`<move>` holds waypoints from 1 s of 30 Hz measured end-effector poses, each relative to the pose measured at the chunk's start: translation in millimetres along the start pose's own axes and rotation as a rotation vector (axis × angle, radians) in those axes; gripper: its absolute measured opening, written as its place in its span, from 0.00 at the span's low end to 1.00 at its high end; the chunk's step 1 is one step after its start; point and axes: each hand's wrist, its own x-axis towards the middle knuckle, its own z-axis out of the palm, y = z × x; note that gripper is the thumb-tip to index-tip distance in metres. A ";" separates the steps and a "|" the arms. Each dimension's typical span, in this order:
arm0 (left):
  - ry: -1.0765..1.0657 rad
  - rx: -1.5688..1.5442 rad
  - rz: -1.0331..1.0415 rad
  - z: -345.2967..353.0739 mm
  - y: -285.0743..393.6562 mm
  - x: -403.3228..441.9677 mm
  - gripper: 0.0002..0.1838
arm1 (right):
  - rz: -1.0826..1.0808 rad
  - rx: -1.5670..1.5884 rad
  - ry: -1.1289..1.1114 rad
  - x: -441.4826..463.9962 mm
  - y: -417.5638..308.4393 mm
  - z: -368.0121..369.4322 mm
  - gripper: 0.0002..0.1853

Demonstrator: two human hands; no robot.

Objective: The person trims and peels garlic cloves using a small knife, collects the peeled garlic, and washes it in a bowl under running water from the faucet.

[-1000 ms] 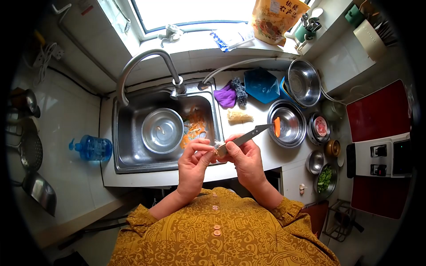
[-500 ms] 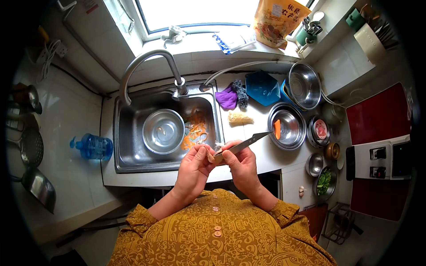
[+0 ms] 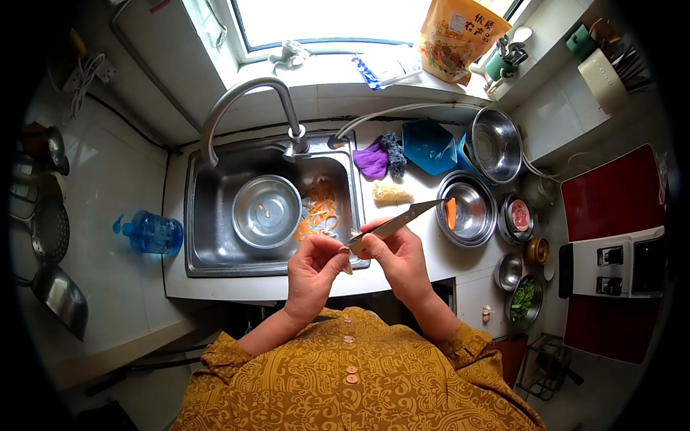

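My right hand is closed on a knife, whose blade points up and to the right toward the steel bowls. Pinched in the fingers of my left hand is a small pale piece, perhaps a garlic clove, close to the handle end of the knife. Both hands are just in front of the sink. Orange and pale peelings lie in the sink beside a steel bowl with small pale pieces in it.
Nested steel bowls at the right hold a carrot piece. Behind are a purple cloth and a blue container. Garlic cloves lie near a bowl of greens. A blue soap bottle stands left.
The small pale piece in my left hand now hangs lower, below the fingertips. My hands have shifted slightly around the knife. The camera view has moved a little.
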 end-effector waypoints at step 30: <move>-0.018 0.162 0.104 2.7 1.7 -3.3 0.09 | -0.244 -0.067 0.124 -14.3 10.6 16.7 0.07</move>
